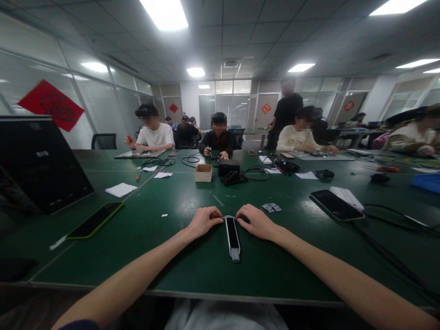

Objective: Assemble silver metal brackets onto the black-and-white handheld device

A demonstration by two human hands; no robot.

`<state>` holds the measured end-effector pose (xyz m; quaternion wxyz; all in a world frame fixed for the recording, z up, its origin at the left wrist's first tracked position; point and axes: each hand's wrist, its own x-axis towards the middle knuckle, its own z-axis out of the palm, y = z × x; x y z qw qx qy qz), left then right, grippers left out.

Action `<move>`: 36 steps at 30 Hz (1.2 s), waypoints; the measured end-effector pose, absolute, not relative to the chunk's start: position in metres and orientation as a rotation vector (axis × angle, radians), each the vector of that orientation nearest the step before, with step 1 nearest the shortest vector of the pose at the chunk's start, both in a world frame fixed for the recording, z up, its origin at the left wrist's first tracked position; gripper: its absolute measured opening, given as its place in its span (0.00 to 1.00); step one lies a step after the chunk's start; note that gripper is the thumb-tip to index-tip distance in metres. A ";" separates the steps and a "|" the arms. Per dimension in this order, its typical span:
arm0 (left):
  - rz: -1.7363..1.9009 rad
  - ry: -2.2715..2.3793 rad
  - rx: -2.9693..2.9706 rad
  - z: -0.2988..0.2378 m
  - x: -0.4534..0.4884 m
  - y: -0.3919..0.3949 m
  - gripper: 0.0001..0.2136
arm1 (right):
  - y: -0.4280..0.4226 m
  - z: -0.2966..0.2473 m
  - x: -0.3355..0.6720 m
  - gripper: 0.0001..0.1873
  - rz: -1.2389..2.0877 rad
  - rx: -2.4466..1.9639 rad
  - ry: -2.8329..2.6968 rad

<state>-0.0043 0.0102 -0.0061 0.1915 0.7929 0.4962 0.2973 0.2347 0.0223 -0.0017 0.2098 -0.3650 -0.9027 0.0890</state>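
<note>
Left hand and right hand close together in a narrow pinch, both holding the top end of a slim black-and-white handheld device from either side. Device lying lengthwise on the green table, near the table's front edge. Just beyond the right hand, a small cluster of perforated metal pieces. Farther right, a black smartphone partly on a white object, with black cables beside it. To the left, a phone in a green case, a white paper sheet and a large tilted dark panel. Ahead, a small cardboard box, a black boxy unit and tangled cords. Across the table, seated co-workers, with a standing person behind them.
</note>
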 end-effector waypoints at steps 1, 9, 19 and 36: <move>0.831 1.395 2.222 -0.006 -0.004 0.010 0.05 | 0.023 -0.002 0.234 0.08 0.247 -1.011 -2.509; 0.826 1.385 2.237 -0.009 0.001 0.012 0.06 | 0.023 -0.004 0.232 0.07 0.196 -0.971 -2.509; 0.802 1.388 2.249 -0.008 -0.002 0.009 0.12 | 0.038 0.017 0.256 0.11 -0.100 -1.103 -2.536; 0.724 1.467 2.420 -0.003 -0.002 0.005 0.12 | 0.056 0.012 0.281 0.09 0.051 -1.344 -2.688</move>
